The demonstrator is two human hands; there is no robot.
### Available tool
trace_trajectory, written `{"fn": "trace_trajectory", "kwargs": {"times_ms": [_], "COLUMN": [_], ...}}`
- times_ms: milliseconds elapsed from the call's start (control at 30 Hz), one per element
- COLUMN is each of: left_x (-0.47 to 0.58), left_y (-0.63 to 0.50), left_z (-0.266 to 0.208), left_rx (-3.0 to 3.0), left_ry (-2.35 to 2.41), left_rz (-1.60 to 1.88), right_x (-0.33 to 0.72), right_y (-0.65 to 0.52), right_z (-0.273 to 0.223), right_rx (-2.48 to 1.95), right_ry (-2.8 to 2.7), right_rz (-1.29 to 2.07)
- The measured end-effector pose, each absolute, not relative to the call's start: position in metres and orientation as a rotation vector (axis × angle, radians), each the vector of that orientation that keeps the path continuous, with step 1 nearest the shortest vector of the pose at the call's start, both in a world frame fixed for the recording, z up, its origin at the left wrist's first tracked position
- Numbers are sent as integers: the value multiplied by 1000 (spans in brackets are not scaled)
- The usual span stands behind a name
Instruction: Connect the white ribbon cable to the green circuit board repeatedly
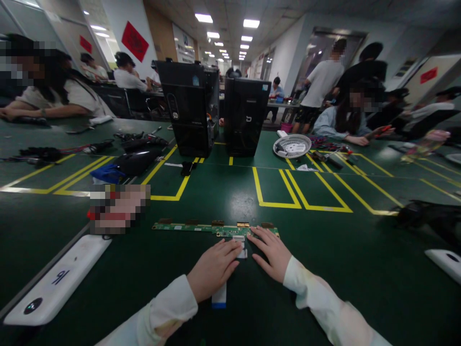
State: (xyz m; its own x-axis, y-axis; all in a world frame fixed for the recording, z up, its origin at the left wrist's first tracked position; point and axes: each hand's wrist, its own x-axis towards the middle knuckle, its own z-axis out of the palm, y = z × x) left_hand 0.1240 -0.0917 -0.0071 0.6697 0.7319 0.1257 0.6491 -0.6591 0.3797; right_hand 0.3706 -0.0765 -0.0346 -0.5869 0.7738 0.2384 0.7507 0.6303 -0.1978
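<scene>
A long, narrow green circuit board [201,228] lies across the tabletop in front of me, with copper-coloured tabs along its far edge. A white flat ribbon cable [219,294] with a blue end runs under my left hand [214,266] towards the white connector at the board's near edge. The fingers of my left hand are together on the cable close to that connector; the hand hides the cable's middle. My right hand [272,252] has its fingers spread, their tips resting on the board's right part, with the thumb apart on the near side.
Two black computer towers [189,110] [245,117] stand at the back of the green table [162,274]. A white basket [291,145] holds small parts. White devices [57,281] lie left and right. Cables and tools sit further back. People work around.
</scene>
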Motion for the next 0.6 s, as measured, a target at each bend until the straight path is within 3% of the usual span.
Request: {"fn": "trace_trajectory", "kwargs": {"times_ms": [333, 600], "left_x": [94, -8], "left_y": [-61, -4], "left_z": [15, -11], "left_rx": [2372, 2403], "left_ry": [1372, 1844], "left_rz": [711, 727], "right_x": [370, 372], "right_y": [-78, -76], "right_z": [-37, -41], "right_rx": [-1257, -1237], "right_ry": [-2543, -2543], "right_rz": [113, 88]}}
